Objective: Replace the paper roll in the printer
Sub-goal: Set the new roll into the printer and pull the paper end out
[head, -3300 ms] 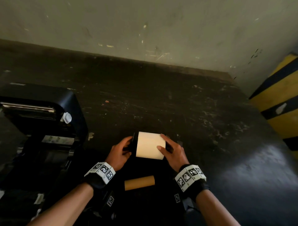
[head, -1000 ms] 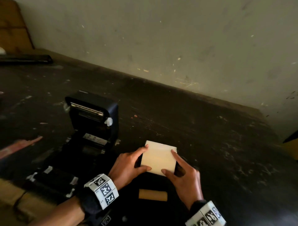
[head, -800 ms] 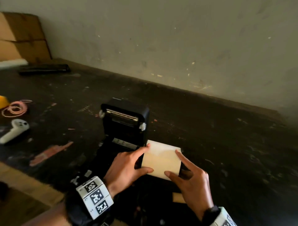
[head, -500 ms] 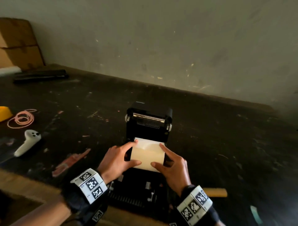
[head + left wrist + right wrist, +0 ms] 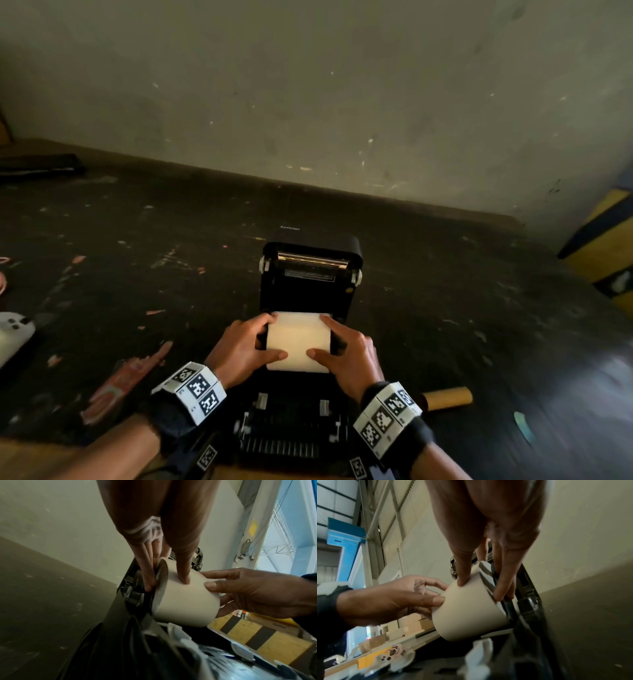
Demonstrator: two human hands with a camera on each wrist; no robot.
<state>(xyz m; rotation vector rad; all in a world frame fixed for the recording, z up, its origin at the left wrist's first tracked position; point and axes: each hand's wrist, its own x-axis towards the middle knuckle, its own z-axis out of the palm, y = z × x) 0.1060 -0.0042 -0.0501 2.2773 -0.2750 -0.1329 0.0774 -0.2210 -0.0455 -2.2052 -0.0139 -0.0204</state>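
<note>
A cream paper roll (image 5: pixel 298 342) (image 5: pixel 185 601) (image 5: pixel 467 612) sits low in the open bay of the black printer (image 5: pixel 310 284), whose lid stands raised behind it. My left hand (image 5: pixel 246 346) (image 5: pixel 164 574) grips the roll's left end, thumb on top and fingers over the end face. My right hand (image 5: pixel 346 349) (image 5: pixel 486 584) grips the right end the same way. Black holders press against both roll ends. An empty brown cardboard core (image 5: pixel 447 398) lies on the table to the right of my right wrist.
The dark scuffed table (image 5: pixel 137 257) meets a wall close behind the printer. A white controller (image 5: pixel 13 330) lies at the left edge, a red sticker (image 5: pixel 126 380) near my left wrist, a yellow-black striped block (image 5: pixel 606 246) at far right.
Both hands carried the roll from the table on the right, leftwards over to the printer and down into its open bay. The empty core stayed on the table.
</note>
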